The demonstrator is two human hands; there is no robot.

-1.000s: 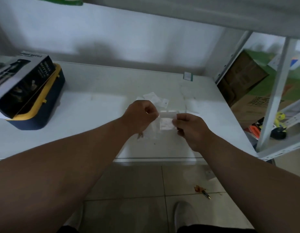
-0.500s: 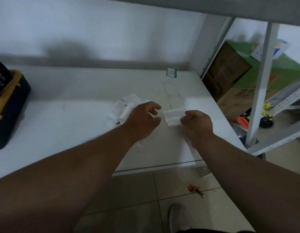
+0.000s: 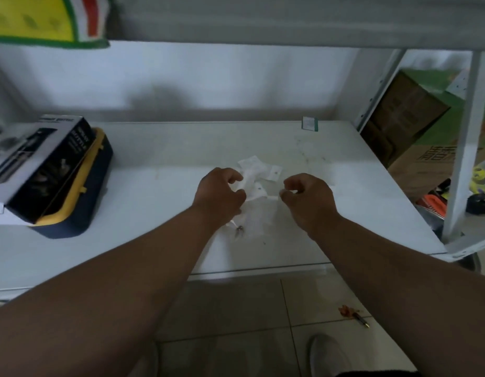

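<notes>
A small clear plastic bag [image 3: 256, 195] with a white label is held up just above the white shelf [image 3: 159, 186], between my two hands. My left hand [image 3: 219, 193] grips its left side with curled fingers. My right hand [image 3: 309, 198] has thumb and forefinger curled at the bag's right edge and seems to pinch it. The bag's clear lower part hangs down, with a small dark metal piece [image 3: 238, 230] in or under it. Several more white packets [image 3: 253, 164] lie flat on the shelf just behind the hands.
A black product box [image 3: 40, 161] rests on a yellow and navy case [image 3: 81, 202] at the left. A small green-edged card [image 3: 309, 123] stands at the back. A white upright post [image 3: 464, 148] and cardboard boxes [image 3: 404, 115] are on the right. A pen [image 3: 361, 319] lies on the tiled floor.
The hands have drawn a little apart, with the bag stretched between them. The camera view has swung back left, so the box and case are in sight again.
</notes>
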